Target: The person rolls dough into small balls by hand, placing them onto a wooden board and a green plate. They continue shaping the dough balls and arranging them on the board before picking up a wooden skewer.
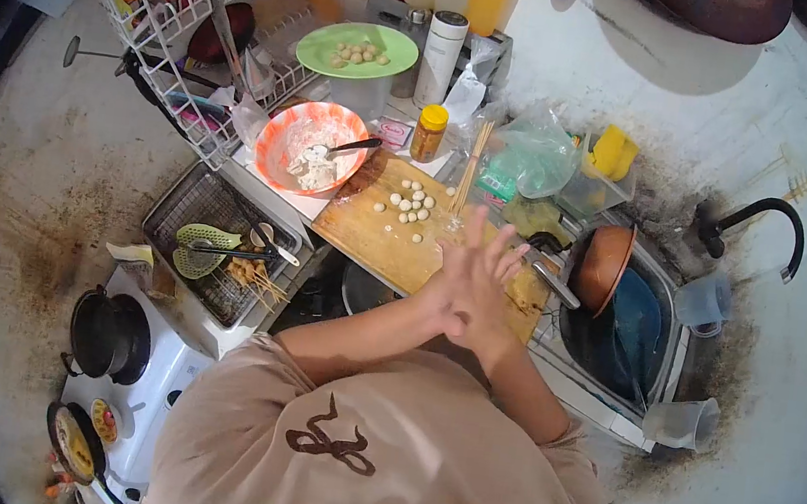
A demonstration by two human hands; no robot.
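My left hand [442, 295] and my right hand [485, 312] meet palm to palm over the front right of a wooden cutting board [358, 208]. Their fingers stretch out and stand apart. Whatever may lie between the palms is hidden. Several small pale dough balls [416, 199] rest on the board, just beyond my hands. Near its back right edge lies a bundle of thin wooden skewers [472, 168]. A knife [555, 283] lies at the board's right edge. An orange and white bowl [274, 140] at the back left holds white flour or dough with a spoon [351, 146].
A green plate [315, 52] of more balls stands behind the bowl. To the right is a sink [664, 385] with a brown bowl [606, 269] under a black faucet [761, 210]. At left are a wire-rack tray [191, 196] and a stove [142, 411] with pans.
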